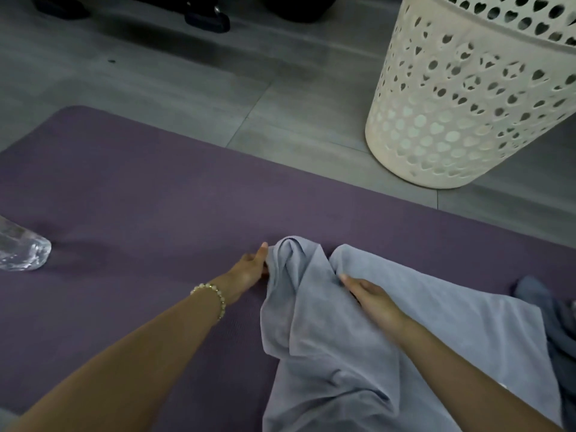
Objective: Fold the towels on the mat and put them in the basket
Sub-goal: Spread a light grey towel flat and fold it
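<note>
A light grey-blue towel (336, 347) lies rumpled on the purple mat (140, 198), bunched at its far end. My left hand (249, 269), with a bead bracelet on the wrist, pinches the towel's far left corner fold. My right hand (371, 294) lies on top of the towel with fingers straight, pressing it near the middle fold. A darker grey towel (558, 332) is crumpled at the right edge of the mat. The white plastic basket (461, 98), pierced with heart-shaped holes, stands on the floor beyond the mat at the upper right.
A clear plastic bottle (21, 251) lies at the mat's left edge. Grey tiled floor (187, 82) stretches behind the mat. Dark shoes and furniture feet (205, 17) sit along the top edge.
</note>
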